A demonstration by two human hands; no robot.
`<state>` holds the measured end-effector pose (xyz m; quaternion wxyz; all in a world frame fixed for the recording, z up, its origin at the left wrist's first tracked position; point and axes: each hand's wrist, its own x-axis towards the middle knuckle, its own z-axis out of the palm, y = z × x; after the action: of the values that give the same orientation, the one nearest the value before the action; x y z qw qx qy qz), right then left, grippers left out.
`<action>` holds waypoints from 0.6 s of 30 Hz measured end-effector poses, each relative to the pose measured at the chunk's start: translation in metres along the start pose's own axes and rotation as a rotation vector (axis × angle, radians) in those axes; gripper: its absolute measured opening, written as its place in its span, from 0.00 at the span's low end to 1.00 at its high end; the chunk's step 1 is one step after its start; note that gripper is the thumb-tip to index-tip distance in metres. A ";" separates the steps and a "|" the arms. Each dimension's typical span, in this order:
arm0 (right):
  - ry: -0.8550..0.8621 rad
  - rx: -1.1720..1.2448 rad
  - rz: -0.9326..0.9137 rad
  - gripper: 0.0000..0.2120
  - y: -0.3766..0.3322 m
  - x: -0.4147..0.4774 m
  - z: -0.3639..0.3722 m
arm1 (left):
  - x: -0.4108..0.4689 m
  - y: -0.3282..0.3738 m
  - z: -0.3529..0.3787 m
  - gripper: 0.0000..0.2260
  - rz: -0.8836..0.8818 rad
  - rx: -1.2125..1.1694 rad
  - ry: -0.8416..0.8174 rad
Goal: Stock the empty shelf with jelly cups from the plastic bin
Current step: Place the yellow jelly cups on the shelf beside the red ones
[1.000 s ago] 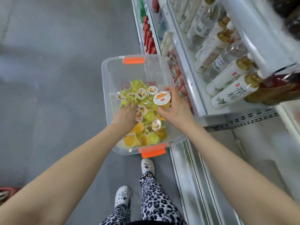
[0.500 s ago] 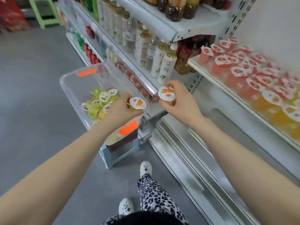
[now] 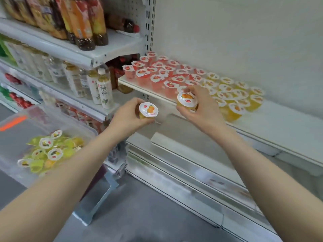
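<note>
My left hand (image 3: 127,117) grips an orange jelly cup (image 3: 148,110) with a white lid, held in the air just below and left of the shelf's front edge. My right hand (image 3: 204,107) holds a second orange jelly cup (image 3: 187,100) right at the front edge of the white shelf (image 3: 279,119). On that shelf stand several red jelly cups (image 3: 157,70) at the left and several orange-yellow ones (image 3: 239,95) to their right. The clear plastic bin (image 3: 73,126) with orange latches sits at the lower left, holding several green and yellow cups (image 3: 49,151).
Bottled teas (image 3: 103,91) and juice pouches (image 3: 82,20) fill the shelves to the left. The right part of the white shelf is bare. A lower shelf edge (image 3: 192,165) runs below my arms. The bin rests on a pale stool (image 3: 97,203) on grey floor.
Both hands lifted a cup each out of the bin and carried them rightward and up to the shelf. My view swung from the bin toward the jelly shelf.
</note>
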<state>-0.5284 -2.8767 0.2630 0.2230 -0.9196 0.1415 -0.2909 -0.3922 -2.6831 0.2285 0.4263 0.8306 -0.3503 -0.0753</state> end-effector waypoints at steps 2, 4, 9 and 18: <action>0.043 -0.018 0.036 0.20 0.017 -0.005 -0.028 | 0.007 0.026 0.020 0.22 0.043 -0.043 -0.014; 0.080 -0.019 0.070 0.20 0.037 -0.010 -0.058 | 0.011 0.054 0.040 0.21 0.069 -0.083 -0.030; 0.191 -0.066 0.183 0.18 0.100 -0.023 -0.125 | 0.021 0.108 0.090 0.24 0.138 -0.127 -0.085; -0.032 -0.169 0.374 0.15 0.190 -0.034 -0.142 | 0.030 0.141 0.143 0.19 0.219 -0.035 -0.031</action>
<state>-0.6656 -3.0737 0.2571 0.1972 -0.8972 0.3304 -0.2170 -0.5033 -2.8516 0.2522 0.4411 0.7785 -0.4440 -0.0472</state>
